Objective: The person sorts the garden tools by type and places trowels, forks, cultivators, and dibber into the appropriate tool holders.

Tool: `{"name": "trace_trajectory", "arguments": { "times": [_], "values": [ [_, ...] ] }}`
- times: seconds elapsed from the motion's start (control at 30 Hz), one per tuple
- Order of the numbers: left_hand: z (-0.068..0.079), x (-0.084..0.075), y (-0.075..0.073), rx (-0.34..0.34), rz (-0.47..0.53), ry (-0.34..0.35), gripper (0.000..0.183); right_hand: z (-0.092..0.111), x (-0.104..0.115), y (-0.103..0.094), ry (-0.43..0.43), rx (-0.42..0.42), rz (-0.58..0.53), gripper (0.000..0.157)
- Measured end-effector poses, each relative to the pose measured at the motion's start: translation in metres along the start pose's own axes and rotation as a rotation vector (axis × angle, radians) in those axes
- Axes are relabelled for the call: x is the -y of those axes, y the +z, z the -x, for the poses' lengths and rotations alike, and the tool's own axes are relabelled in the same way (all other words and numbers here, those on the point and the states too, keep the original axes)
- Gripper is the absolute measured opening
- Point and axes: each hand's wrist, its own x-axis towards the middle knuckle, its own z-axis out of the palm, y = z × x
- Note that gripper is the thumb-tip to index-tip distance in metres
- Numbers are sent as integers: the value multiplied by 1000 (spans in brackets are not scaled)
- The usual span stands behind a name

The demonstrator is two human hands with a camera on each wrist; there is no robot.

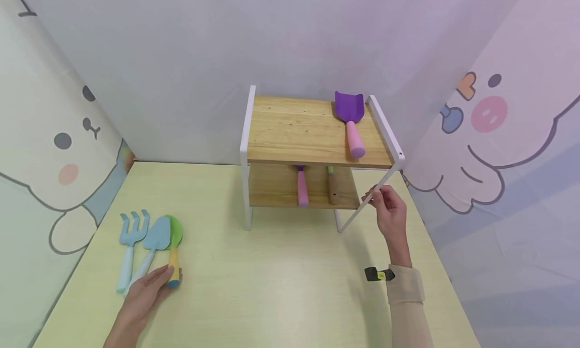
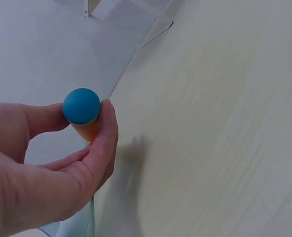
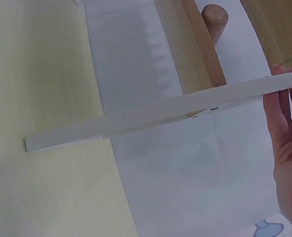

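Observation:
At the left of the head view my left hand (image 1: 146, 293) pinches the yellow handle of a green toy shovel (image 1: 174, 260) between thumb and fingers. The left wrist view shows the handle's blue end cap (image 2: 81, 105) facing the camera. A light blue trowel (image 1: 158, 232) lies beside it, overlapping the green blade, its lower handle partly behind my hand. My right hand (image 1: 391, 214) holds the slanted white front leg (image 3: 151, 112) on the right side of a two-tier wooden shelf (image 1: 294, 131), fingers around the leg.
A light blue hand fork (image 1: 128, 252) lies left of the trowel. On the top tier rests a purple shovel (image 1: 350, 108) with a pink handle. The lower tier holds a pink-handled tool (image 1: 302, 189) and a brown-handled one (image 1: 333, 188). Printed curtains stand around the table (image 1: 272, 287).

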Motion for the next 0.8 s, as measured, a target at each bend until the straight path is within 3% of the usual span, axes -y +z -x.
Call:
{"name": "trace_trajectory", "arguments": {
  "times": [0.1,0.3,0.53,0.8],
  "values": [
    [2,1,1,26,131,30,75,0,0,0,-3,3,-9,16],
    [4,-1,4,109,343,86,31,0,0,1,-5,4,-18,15],
    [4,-4,14,96,326,90,50,0,-1,1,-2,7,-22,16],
    [5,-5,25,78,275,115,40,1,-2,0,-8,6,-28,16]
  ]
}}
